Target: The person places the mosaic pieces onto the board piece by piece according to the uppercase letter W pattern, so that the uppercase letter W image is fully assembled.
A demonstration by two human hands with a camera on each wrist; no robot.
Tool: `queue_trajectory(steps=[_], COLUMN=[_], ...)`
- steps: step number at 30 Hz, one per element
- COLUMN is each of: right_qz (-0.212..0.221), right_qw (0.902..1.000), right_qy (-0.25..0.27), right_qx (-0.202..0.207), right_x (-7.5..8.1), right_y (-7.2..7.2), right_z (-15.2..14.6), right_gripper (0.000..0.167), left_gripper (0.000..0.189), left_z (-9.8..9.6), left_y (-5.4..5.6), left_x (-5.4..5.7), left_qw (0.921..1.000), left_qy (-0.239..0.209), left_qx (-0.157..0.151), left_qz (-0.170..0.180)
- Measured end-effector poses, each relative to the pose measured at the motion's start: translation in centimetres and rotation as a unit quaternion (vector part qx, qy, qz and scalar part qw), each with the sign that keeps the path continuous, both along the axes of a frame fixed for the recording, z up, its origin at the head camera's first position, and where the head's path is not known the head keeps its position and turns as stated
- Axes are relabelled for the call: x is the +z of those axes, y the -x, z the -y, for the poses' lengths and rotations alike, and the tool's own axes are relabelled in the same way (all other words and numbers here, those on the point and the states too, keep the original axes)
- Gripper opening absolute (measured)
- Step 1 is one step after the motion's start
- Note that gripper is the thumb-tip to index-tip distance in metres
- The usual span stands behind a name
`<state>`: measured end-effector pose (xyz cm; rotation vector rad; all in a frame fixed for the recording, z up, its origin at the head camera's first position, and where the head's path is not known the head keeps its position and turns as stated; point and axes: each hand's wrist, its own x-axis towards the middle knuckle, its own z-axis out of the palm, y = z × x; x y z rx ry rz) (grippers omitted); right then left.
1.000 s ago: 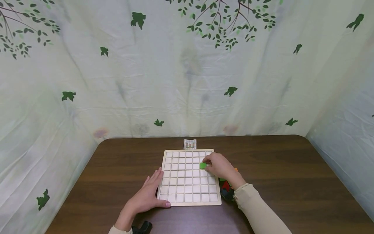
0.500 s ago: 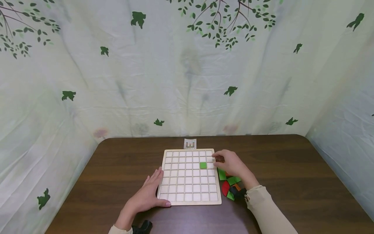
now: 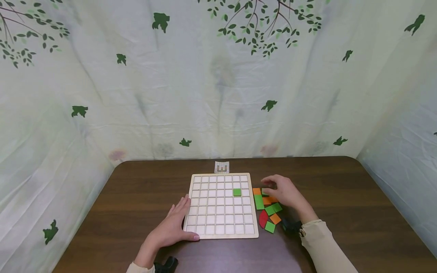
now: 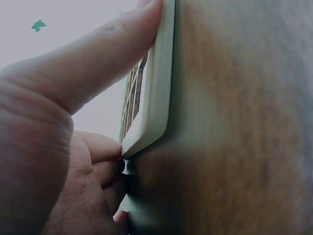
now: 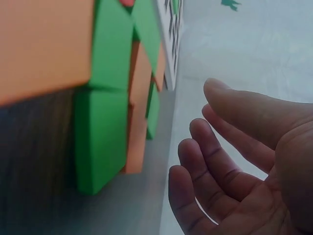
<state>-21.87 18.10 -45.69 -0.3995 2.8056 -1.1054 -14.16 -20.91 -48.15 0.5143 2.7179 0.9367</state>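
A pale wooden grid board with white squares lies on the table, and one green square tile sits in a cell toward its upper right. My left hand rests at the board's near left corner, fingers straight along the left edge and thumb on the front edge. In the left wrist view the thumb touches the board's rim. My right hand hovers over the far part of a group of coloured tiles. Its fingers are loosely bent and hold nothing in the right wrist view.
Right of the board lie several green tiles, orange tiles and a rounded red piece. A small printed card lies behind the board on the brown table. A leaf-patterned curtain hangs behind.
My right hand has let go of the green tile, which stays in its cell, and has moved right off the board to the loose tiles. The left hand has not moved.
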Motion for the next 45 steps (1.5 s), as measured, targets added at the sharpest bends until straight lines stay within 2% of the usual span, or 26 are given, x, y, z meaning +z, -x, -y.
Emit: queue_trajectory(steps=[7, 14, 24, 30, 36, 45], right_qz=[-0.008, 0.009, 0.02, 0.03, 0.029, 0.04], right_qw=[0.9998, 0.9997, 0.9984, 0.9976, 0.9966, 0.9968], right_qy=[-0.013, -0.019, -0.046, -0.059, -0.078, -0.07], right_qx=[0.01, 0.012, 0.025, 0.017, 0.003, 0.004], right_x=[-0.5, -0.9, -1.3, -1.3, -1.1, -1.0], right_y=[0.5, 1.2, 2.1, 2.4, 2.6, 2.4], right_z=[-0.7, -0.3, 0.9, 1.3, 1.6, 1.7], right_gripper=[0.03, 0.03, 0.018, 0.012, 0.016, 0.022], left_gripper=[0.126, 0.126, 0.126, 0.127, 0.127, 0.127], left_z=[0.1, 0.1, 0.1, 0.1, 0.1, 0.1], left_y=[0.0, 0.0, -0.1, -0.1, -0.1, -0.1], left_x=[0.1, 0.1, 0.1, -0.1, 0.0, 0.1], left_qw=[1.0, 1.0, 0.9999, 1.0, 0.9999, 0.9999], left_qy=[-0.005, -0.004, -0.008, -0.007, -0.011, -0.013], left_qx=[0.002, 0.003, 0.004, 0.002, 0.0, -0.002], left_qz=[0.005, 0.003, 0.006, 0.006, 0.005, 0.003])
